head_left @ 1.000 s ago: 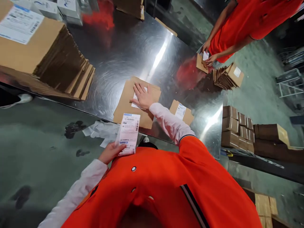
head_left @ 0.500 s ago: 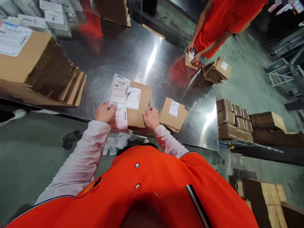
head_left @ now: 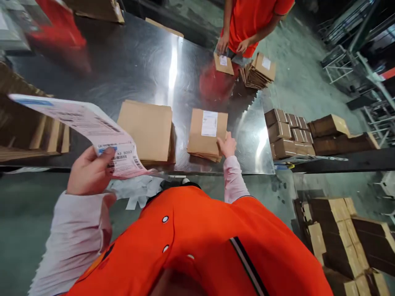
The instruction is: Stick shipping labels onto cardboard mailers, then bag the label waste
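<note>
My left hand (head_left: 89, 170) pinches a long strip of printed shipping labels (head_left: 108, 131) between thumb and fingers. The strip curls up and leftward above the table. At the right edge of a labelled cardboard mailer (head_left: 200, 127), my right hand (head_left: 227, 144) has its thumb on top and its other fingers along the side. That mailer lies squarely on a small pile, with its white label facing up. Between my hands sits a stack of plain cardboard mailers (head_left: 145, 131), its top one bare; the strip overlaps its lower left corner.
A shiny metal table (head_left: 123, 61) carries the stacks. More cardboard (head_left: 40, 131) stands at the left. Across the table a co-worker's hands (head_left: 233, 45) handle a labelled mailer (head_left: 224, 63), beside another pile (head_left: 259, 72). Brown boxes (head_left: 290, 131) stand beyond the right edge.
The labelled mailer has moved right onto the small pile with my right hand. My left hand has drawn the label strip left and up, uncovering the plain stack. The view has shifted right.
</note>
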The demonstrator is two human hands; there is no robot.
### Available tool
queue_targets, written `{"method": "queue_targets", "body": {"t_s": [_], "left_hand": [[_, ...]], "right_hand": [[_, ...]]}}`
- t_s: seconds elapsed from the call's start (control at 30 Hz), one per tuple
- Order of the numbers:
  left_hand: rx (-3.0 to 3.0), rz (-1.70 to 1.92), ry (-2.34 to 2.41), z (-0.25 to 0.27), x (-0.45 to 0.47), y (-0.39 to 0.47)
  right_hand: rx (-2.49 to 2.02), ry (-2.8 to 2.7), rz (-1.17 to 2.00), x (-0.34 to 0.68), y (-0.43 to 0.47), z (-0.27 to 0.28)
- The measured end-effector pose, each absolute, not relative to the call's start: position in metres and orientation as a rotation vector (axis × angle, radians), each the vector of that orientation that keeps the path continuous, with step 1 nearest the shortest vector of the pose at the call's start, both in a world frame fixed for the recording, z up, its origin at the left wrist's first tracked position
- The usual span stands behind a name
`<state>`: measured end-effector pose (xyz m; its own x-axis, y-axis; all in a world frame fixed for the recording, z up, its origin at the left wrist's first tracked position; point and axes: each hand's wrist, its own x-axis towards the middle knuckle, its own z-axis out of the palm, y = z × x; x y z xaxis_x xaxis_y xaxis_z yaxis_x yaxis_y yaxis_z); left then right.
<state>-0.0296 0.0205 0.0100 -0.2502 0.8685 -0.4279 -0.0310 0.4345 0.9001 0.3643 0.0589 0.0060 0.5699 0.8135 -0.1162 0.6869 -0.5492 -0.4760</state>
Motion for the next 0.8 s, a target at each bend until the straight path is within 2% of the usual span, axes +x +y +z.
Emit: {"method": "queue_targets", "body": {"t_s": [0.07, 0.17, 0.23, 0.3, 0.43, 0.6, 0.8], "left_hand": [[0.581, 1.030, 1.531, 0.007, -0.013, 0.013], [0.459, 0.958, 1.492, 0.003, 0.009, 0.005], [0.526, 0.909, 1.475, 0.001, 0.015, 0.003], [0.589, 0.987, 1.457, 0.001, 0.014, 0.002], [0.583, 1.239, 1.576, -0.002, 0.007, 0.003], [0.562, 1.057, 1.601, -0.010, 0.010, 0.002], [0.514, 1.228, 1.544, -0.019, 0.017, 0.011]], "right_hand": [[-2.424, -1.344, 0.547, 0.335, 0.057, 0.007], [-1.742, -1.603, 1.206, 0.255, 0.047, -0.004], [-1.398, -1.503, 1.397, 0.206, 0.036, -0.014], [-1.343, -1.411, 1.438, 0.179, 0.026, -0.020], [-1.410, -1.612, 1.510, 0.174, 0.031, -0.014], [-1.365, -1.889, 1.336, 0.176, 0.070, 0.010], [-1.443, -1.973, 1.267, 0.168, 0.073, 0.016]]}}
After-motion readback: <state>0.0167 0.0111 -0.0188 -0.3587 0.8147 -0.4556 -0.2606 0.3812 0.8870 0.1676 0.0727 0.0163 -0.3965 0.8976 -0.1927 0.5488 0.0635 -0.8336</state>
